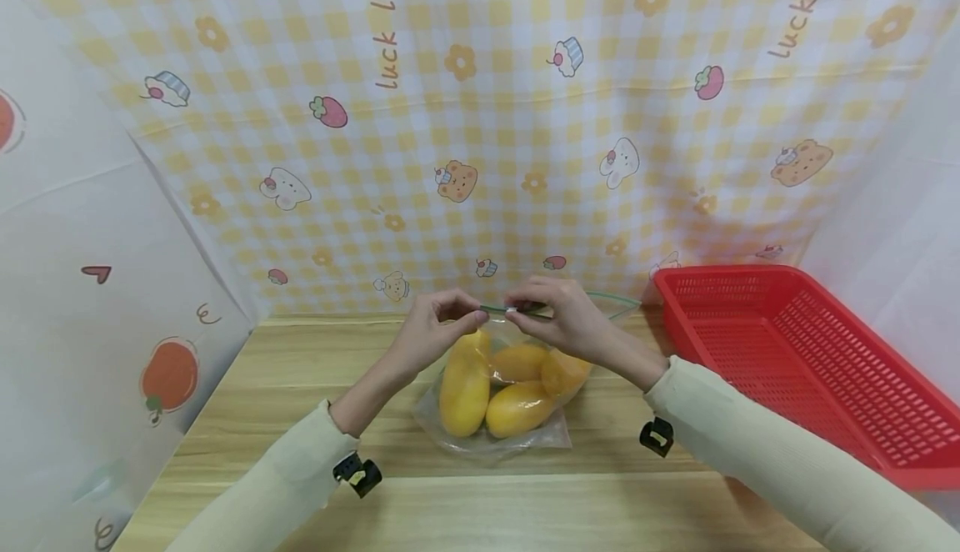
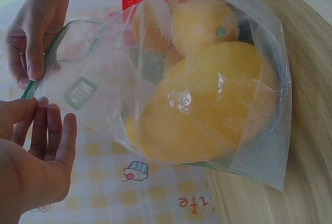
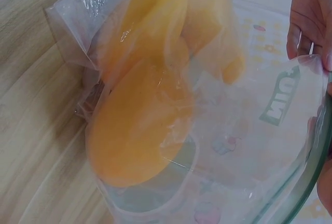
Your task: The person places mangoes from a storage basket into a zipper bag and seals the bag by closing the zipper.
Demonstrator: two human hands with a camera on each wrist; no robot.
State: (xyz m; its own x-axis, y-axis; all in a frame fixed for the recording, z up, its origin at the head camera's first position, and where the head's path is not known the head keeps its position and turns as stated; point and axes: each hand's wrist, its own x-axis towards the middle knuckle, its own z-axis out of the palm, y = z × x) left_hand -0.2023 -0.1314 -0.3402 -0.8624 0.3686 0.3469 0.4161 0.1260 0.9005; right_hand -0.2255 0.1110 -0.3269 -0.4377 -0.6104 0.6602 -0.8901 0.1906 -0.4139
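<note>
A clear zip bag [image 1: 555,435] with a green-edged mouth sits on the table, with several yellow mangoes [image 1: 465,393] inside. In the head view, my left hand [image 1: 433,331] pinches the left end of the green zip strip [image 2: 49,60] between thumb and fingertips. Close beside it, my right hand [image 1: 558,312] pinches the same strip at a small whitish piece, perhaps a slider. To the right of my right hand, the bag's mouth stands apart in a loop. Green printing [image 3: 280,95] shows on the bag. In the right wrist view, my right fingers are mostly hidden.
A red plastic basket [image 1: 750,273] stands at the right of the wooden table [image 1: 300,402]. Behind the table hangs a yellow checked cloth [image 1: 525,135], with white cloth on both sides. Black wrist mounts [image 1: 657,437] hang under the sleeves.
</note>
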